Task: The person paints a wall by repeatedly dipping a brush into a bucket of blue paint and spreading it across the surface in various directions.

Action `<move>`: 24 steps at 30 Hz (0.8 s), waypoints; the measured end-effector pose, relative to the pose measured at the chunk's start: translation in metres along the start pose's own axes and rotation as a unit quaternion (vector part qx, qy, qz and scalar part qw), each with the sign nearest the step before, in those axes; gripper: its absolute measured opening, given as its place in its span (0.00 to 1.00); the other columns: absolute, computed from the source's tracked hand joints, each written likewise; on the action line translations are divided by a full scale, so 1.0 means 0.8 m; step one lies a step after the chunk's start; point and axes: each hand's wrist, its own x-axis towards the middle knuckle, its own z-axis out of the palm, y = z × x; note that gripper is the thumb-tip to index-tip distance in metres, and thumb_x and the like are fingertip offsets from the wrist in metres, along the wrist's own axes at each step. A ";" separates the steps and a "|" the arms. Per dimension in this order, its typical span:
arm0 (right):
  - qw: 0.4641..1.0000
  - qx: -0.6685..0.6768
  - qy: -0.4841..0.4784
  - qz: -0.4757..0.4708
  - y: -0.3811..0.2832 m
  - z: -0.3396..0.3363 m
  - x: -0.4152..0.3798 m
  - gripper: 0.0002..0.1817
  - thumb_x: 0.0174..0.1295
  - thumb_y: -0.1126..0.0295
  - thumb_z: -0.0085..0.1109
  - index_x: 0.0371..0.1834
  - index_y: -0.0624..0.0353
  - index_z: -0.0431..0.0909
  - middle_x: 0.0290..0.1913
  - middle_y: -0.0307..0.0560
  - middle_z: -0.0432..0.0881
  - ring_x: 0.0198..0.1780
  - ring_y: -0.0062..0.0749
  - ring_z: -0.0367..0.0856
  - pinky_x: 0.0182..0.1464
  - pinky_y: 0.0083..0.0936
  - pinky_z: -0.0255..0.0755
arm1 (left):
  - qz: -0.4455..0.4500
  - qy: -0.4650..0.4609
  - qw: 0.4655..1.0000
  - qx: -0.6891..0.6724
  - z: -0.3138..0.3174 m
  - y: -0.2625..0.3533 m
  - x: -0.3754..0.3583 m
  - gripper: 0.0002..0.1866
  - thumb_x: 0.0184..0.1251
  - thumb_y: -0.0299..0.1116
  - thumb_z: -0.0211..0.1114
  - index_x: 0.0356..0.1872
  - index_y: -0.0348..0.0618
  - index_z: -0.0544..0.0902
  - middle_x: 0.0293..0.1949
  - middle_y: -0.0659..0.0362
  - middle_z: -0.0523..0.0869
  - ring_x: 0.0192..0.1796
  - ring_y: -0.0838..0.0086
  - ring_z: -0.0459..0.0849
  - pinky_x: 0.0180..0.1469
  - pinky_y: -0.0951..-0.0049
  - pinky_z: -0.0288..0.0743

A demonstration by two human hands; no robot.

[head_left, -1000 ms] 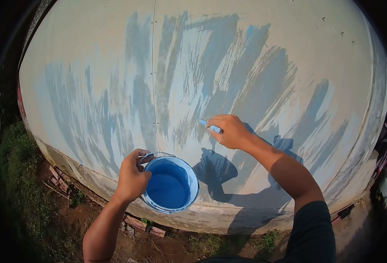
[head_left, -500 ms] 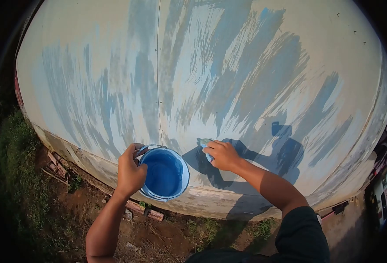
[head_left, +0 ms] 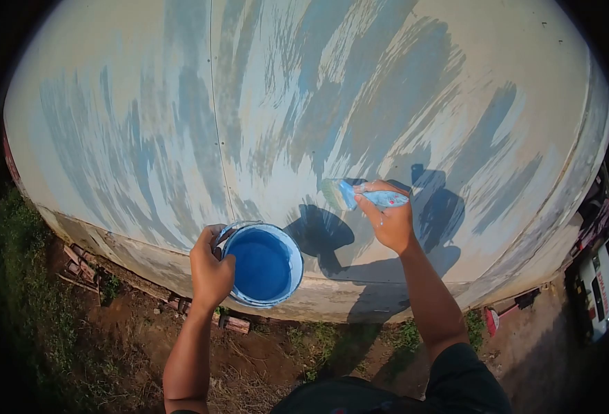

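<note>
My left hand is closed on the rim and handle side of a white bucket. Blue paint lies inside it, and smears of paint coat the inner wall. To the right, my right hand grips a paintbrush by its blue-smeared handle. The brush points left, its pale bristles close against the wall. Streaks of light blue and grey-blue fan upward over the cream wall surface. A thin vertical seam runs up the wall above the bucket.
Shadows of my arms, head and bucket fall on the wall's lower right. Below the wall's base are bare soil, grass and broken red-brown pieces. A white vehicle stands at the far right.
My right hand has moved right and up and turned, so the brush now shows fully, pointing left. My left hand still holds the bucket. The view has shifted slightly right.
</note>
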 end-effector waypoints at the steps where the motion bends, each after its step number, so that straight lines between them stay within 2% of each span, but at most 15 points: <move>1: 1.000 -0.004 0.000 0.003 -0.011 -0.004 -0.014 0.08 0.68 0.77 0.69 0.48 0.63 0.88 0.44 0.54 0.91 0.40 0.36 0.91 0.44 0.33 0.83 | -0.003 -0.004 1.000 -0.003 0.010 0.003 -0.006 0.23 0.54 0.11 0.58 0.54 0.29 0.81 0.43 0.54 0.89 0.31 0.85 0.71 0.32 0.77 0.68; 3: 0.976 0.203 0.050 0.056 -0.036 -0.015 -0.042 0.05 0.69 0.77 0.69 0.44 0.68 0.86 0.43 0.57 0.91 0.42 0.33 0.91 0.43 0.33 0.83 | -0.006 -0.023 0.999 0.023 0.039 0.012 -0.019 0.23 0.54 0.11 0.58 0.54 0.29 0.81 0.38 0.56 0.88 0.30 0.85 0.69 0.31 0.78 0.67; 5: 0.978 0.196 0.040 0.063 -0.054 -0.028 -0.066 0.07 0.68 0.78 0.70 0.44 0.71 0.85 0.42 0.59 0.90 0.42 0.36 0.92 0.42 0.31 0.86 | -0.001 -0.014 1.000 0.003 0.069 -0.002 -0.031 0.23 0.54 0.12 0.59 0.54 0.29 0.81 0.35 0.57 0.87 0.28 0.85 0.67 0.31 0.77 0.65; 7: 0.963 0.213 0.064 0.151 -0.080 -0.026 -0.096 0.06 0.68 0.78 0.70 0.40 0.71 0.83 0.41 0.57 0.90 0.40 0.32 0.92 0.39 0.27 0.89 | -0.010 0.010 1.000 -0.006 0.097 -0.009 -0.051 0.23 0.55 0.12 0.59 0.55 0.29 0.81 0.35 0.53 0.88 0.30 0.81 0.77 0.34 0.75 0.73; 8: 0.964 0.204 0.071 0.155 -0.082 -0.023 -0.106 0.06 0.68 0.78 0.70 0.40 0.71 0.83 0.41 0.57 0.90 0.40 0.32 0.92 0.39 0.27 0.89 | 0.020 0.032 0.999 -0.034 0.113 -0.016 -0.059 0.22 0.57 0.13 0.59 0.56 0.30 0.82 0.38 0.48 0.91 0.38 0.70 0.90 0.44 0.70 0.82; 9: 0.955 0.182 0.100 0.211 -0.082 -0.019 -0.118 0.07 0.68 0.77 0.70 0.38 0.70 0.82 0.40 0.55 0.89 0.38 0.30 0.91 0.38 0.26 0.90 | 0.018 0.019 0.999 -0.040 0.128 -0.022 -0.066 0.22 0.57 0.13 0.59 0.56 0.30 0.82 0.38 0.48 0.91 0.38 0.70 0.90 0.44 0.70 0.82; 10: 0.941 0.161 0.132 0.266 -0.080 -0.015 -0.130 0.08 0.68 0.77 0.71 0.36 0.69 0.81 0.38 0.53 0.89 0.36 0.27 0.90 0.37 0.25 0.91 | 0.041 0.025 0.998 -0.043 0.140 -0.027 -0.074 0.23 0.58 0.13 0.59 0.57 0.30 0.81 0.42 0.45 0.92 0.44 0.63 0.92 0.48 0.68 0.83; 11: 0.939 0.153 0.146 0.272 -0.077 -0.011 -0.141 0.08 0.68 0.77 0.71 0.36 0.69 0.81 0.38 0.53 0.89 0.36 0.27 0.90 0.37 0.25 0.91 | 0.064 0.030 0.996 -0.046 0.151 -0.033 -0.081 0.24 0.59 0.14 0.58 0.58 0.30 0.81 0.46 0.41 0.93 0.50 0.57 0.95 0.53 0.65 0.84; 13: 0.927 0.090 0.178 0.318 -0.065 -0.002 -0.164 0.10 0.67 0.76 0.73 0.33 0.67 0.79 0.35 0.51 0.88 0.35 0.24 0.89 0.34 0.24 0.88 | 0.067 0.005 0.996 -0.060 0.167 -0.043 -0.095 0.24 0.59 0.14 0.58 0.60 0.30 0.81 0.48 0.40 0.92 0.51 0.54 0.94 0.55 0.64 0.84; 14: 0.919 0.064 0.177 0.346 -0.058 0.000 -0.176 0.10 0.66 0.76 0.74 0.35 0.66 0.80 0.33 0.48 0.87 0.33 0.21 0.87 0.31 0.23 0.82 | 0.070 -0.003 0.995 -0.070 0.174 -0.047 -0.099 0.25 0.59 0.14 0.57 0.61 0.31 0.81 0.51 0.39 0.92 0.52 0.52 0.94 0.56 0.63 0.84; 18: 0.923 0.044 0.188 0.333 -0.039 0.011 -0.225 0.09 0.65 0.75 0.75 0.35 0.63 0.81 0.33 0.45 0.86 0.34 0.21 0.84 0.34 0.26 0.77 | 0.095 -0.012 0.990 -0.102 0.199 -0.056 -0.113 0.26 0.59 0.15 0.57 0.62 0.31 0.80 0.54 0.38 0.91 0.54 0.51 0.94 0.58 0.62 0.84; 20: 0.943 -0.022 0.182 0.279 -0.032 0.015 -0.246 0.10 0.64 0.76 0.76 0.40 0.67 0.81 0.36 0.49 0.87 0.36 0.30 0.89 0.38 0.28 0.84 | 0.121 -0.018 0.986 -0.112 0.210 -0.055 -0.120 0.26 0.59 0.15 0.57 0.62 0.32 0.81 0.55 0.39 0.91 0.54 0.51 0.94 0.59 0.61 0.85; 21: 0.942 -0.022 0.184 0.280 -0.037 0.016 -0.247 0.10 0.64 0.76 0.76 0.40 0.67 0.81 0.36 0.49 0.87 0.36 0.30 0.89 0.38 0.28 0.84 | 0.120 -0.020 0.986 -0.111 0.214 -0.052 -0.124 0.26 0.59 0.15 0.57 0.62 0.32 0.81 0.55 0.39 0.91 0.54 0.51 0.94 0.59 0.61 0.85; 23: 0.958 -0.144 0.156 0.191 -0.049 0.015 -0.246 0.10 0.61 0.77 0.77 0.38 0.66 0.82 0.36 0.49 0.85 0.37 0.34 0.87 0.40 0.31 0.78 | 0.144 -0.039 0.984 -0.099 0.222 -0.044 -0.133 0.25 0.59 0.16 0.57 0.61 0.34 0.81 0.56 0.41 0.91 0.54 0.53 0.94 0.58 0.61 0.85; 24: 0.959 -0.143 0.153 0.191 -0.049 0.018 -0.249 0.10 0.61 0.77 0.77 0.38 0.66 0.82 0.36 0.49 0.85 0.37 0.34 0.87 0.40 0.31 0.78 | 0.137 -0.044 0.986 -0.085 0.224 -0.036 -0.138 0.25 0.59 0.16 0.58 0.60 0.35 0.81 0.56 0.42 0.92 0.52 0.53 0.95 0.56 0.62 0.86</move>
